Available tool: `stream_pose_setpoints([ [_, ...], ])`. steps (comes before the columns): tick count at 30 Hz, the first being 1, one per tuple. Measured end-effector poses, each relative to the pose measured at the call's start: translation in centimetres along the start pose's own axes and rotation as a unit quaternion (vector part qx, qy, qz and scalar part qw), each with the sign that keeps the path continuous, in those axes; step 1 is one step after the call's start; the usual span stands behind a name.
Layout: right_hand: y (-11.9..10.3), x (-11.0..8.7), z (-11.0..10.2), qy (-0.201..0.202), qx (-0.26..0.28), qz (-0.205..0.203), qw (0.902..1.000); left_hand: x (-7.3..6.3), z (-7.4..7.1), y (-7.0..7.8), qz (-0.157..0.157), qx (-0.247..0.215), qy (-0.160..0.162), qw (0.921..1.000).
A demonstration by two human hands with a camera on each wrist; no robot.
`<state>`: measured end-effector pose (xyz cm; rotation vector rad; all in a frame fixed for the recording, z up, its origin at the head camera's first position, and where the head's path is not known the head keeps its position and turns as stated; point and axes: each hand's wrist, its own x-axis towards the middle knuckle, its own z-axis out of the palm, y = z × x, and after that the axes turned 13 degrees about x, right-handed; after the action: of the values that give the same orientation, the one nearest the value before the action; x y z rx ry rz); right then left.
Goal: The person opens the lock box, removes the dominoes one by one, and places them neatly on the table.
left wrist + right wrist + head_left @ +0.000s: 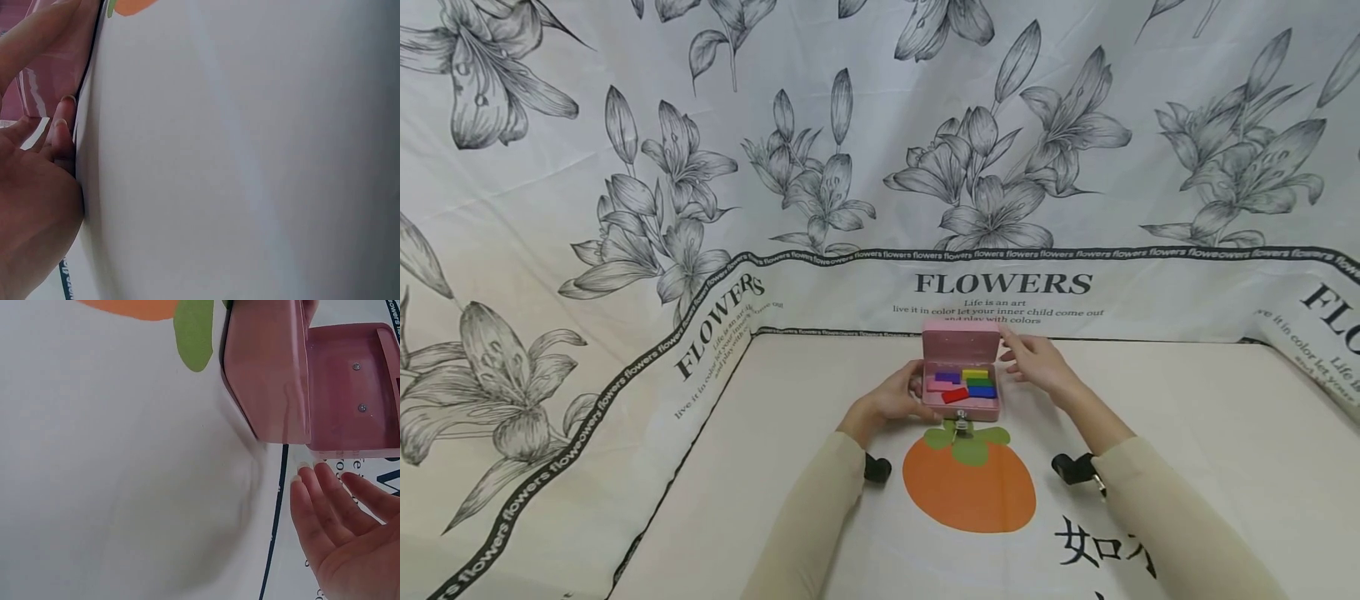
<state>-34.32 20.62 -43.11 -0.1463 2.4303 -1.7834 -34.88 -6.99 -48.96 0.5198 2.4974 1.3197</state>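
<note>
A small pink metal box (981, 414) stands on the table with its lid (961, 346) raised at the back. Inside lie several coloured blocks: red (955, 395), blue (982, 392), green (980, 382), yellow (975, 374), purple (947, 377) and pink. At the front hangs a silver lock (961, 421). My left hand (889, 396) grips the box's left side, thumb toward the front and the other fingers bent along the side. Beside the lid's right edge is my right hand (1043, 364), fingers extended and holding nothing; the right wrist view shows its fingertips (305, 467) just off the lid.
The white table cover (790, 367) bears an orange persimmon print (970, 492) in front of the box and black characters (1086, 542) at right. Behind, a flower-printed cloth (820, 292) rises as a wall close to the lid. Black wrist devices (1072, 468) sit under both sleeves.
</note>
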Motion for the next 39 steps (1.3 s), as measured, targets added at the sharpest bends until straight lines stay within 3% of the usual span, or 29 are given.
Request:
stream_pose_setpoints([
  [9, -0.4, -1.5, -0.2, -0.015, -0.052, -0.025, 0.9982, 0.2, 0.0, -0.3, 0.0, 0.014, 0.0, 0.9999],
  [15, -0.6, -2.2, 0.1, -0.036, -0.095, -0.064, 0.9928, 0.0, 0.0, -0.1, 0.001, 0.007, 0.0, 1.0],
  [29, -0.2, -1.9, 1.6, -0.092, -0.13, -0.155, 0.975, 0.0, -0.1, -0.2, -0.005, 0.011, -0.005, 0.9999],
  [39, -0.5, -1.4, 3.0, -0.104, -0.167, -0.169, 0.9659, 0.0, -0.2, -0.1, -0.012, 0.014, -0.009, 0.9998],
])
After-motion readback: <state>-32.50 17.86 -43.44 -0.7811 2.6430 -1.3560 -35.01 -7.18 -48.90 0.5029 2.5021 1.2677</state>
